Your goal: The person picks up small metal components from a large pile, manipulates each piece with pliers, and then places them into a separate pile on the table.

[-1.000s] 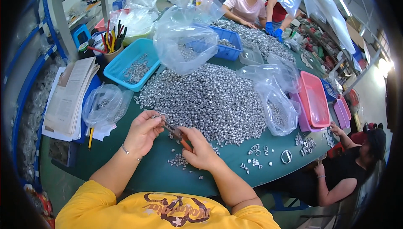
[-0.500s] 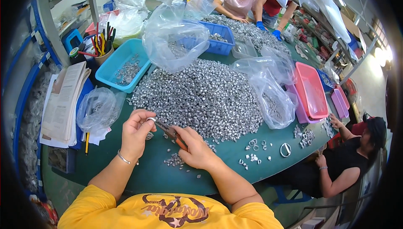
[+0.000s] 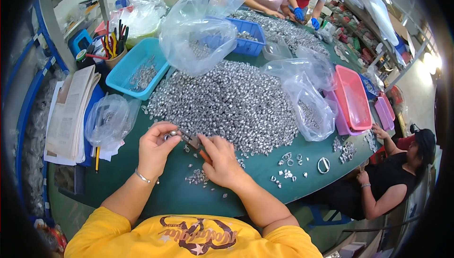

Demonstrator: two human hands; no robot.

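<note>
Two hands [image 3: 189, 151], one pliers [image 3: 196, 144], one ring [image 3: 171, 134].

hidden: pliers [image 3: 196, 145] handles inside right hand [image 3: 221, 163] | too small: metal piece [image 3: 171, 135] at left hand [image 3: 155, 150] fingertips, shape unclear | cut off: bags [image 3: 198, 40] far above grip

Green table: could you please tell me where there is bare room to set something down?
The green table is bare along the near edge, below the left hand, and between the right hand and the loose rings. The centre is crowded by the metal parts pile, bags and trays.
</note>
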